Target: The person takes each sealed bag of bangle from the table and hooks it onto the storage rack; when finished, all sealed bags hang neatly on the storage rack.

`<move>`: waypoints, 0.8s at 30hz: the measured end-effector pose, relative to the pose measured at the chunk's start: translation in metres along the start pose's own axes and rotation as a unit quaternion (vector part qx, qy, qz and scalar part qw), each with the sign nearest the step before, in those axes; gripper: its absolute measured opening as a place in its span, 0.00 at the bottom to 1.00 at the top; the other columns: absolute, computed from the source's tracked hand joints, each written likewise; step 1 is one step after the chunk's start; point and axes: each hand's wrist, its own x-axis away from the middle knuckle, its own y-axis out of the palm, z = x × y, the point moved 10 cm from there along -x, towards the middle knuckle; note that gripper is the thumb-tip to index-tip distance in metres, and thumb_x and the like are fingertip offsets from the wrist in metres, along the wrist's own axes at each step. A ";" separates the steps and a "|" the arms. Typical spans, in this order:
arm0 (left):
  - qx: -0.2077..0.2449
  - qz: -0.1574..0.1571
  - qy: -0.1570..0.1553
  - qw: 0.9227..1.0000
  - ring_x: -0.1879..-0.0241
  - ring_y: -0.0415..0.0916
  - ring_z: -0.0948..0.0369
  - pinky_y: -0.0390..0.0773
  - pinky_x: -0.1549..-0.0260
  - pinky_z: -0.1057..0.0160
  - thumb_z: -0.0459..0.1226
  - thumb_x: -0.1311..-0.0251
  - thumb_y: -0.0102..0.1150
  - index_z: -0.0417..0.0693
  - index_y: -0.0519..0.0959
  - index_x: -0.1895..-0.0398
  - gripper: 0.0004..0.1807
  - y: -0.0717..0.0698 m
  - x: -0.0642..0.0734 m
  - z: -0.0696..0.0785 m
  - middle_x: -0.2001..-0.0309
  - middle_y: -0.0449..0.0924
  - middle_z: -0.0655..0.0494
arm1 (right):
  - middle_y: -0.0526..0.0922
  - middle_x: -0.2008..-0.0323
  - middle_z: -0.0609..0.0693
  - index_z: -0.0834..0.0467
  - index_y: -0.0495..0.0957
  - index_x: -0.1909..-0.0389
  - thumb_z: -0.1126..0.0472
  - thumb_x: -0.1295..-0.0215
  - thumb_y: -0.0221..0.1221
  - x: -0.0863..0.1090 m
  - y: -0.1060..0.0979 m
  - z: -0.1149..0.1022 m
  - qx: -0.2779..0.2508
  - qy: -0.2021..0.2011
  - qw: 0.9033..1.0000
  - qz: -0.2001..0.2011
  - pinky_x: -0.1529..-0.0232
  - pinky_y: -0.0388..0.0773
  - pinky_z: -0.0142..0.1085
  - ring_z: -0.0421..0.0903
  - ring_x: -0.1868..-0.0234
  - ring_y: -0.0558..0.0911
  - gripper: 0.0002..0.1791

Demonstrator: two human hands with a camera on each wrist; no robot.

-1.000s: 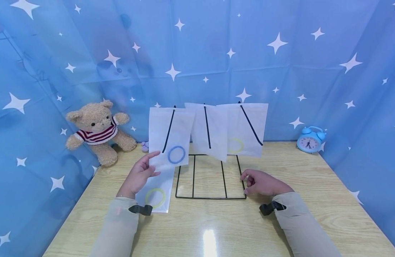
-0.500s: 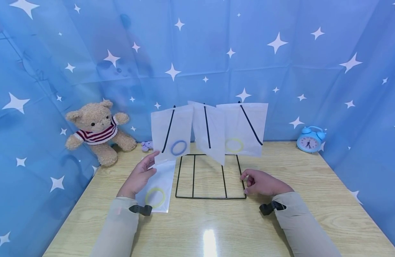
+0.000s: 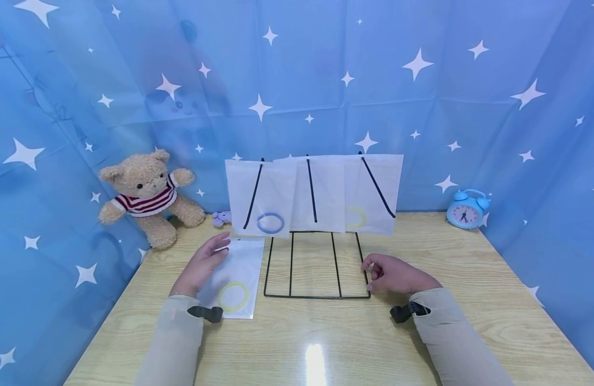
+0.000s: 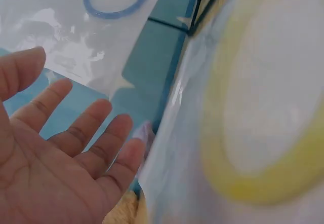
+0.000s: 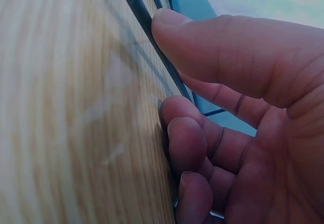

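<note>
My left hand [image 3: 202,268] is above a flat white bag [image 3: 239,257] with a yellow ring [image 3: 233,296], which lies on the table. In the left wrist view the fingers [image 4: 81,127] are spread and hold nothing. My right hand [image 3: 391,273] pinches the side wire of a black wire display rack [image 3: 316,297] between thumb and fingers. Three white translucent bags hang from the rack's slanted hooks. The left hanging bag [image 3: 249,187] shows a blue ring [image 3: 270,223], the right hanging bag [image 3: 374,182] a yellow one. Between them hangs the middle bag [image 3: 326,187].
A teddy bear [image 3: 147,187] in a striped top sits at the back left, with a small purple toy [image 3: 222,218] beside it. A blue alarm clock [image 3: 467,209] stands at the back right. A blue starry curtain [image 3: 306,64] encloses the wooden table [image 3: 374,343].
My left hand has moved slightly left and away from the left hanging bag. The left and middle bags have swung and now face forward. My right hand stays on the rack.
</note>
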 end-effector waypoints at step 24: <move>0.012 0.027 -0.079 0.996 0.26 0.67 0.44 0.72 0.28 0.46 0.34 0.20 0.49 0.50 0.54 0.14 0.35 -0.056 0.007 -0.056 0.23 0.64 0.38 | 0.76 0.67 0.52 0.61 0.76 0.44 0.62 0.36 0.73 0.001 0.000 -0.001 -0.004 -0.002 1.000 0.000 0.68 0.73 0.37 0.48 0.69 0.74 0.23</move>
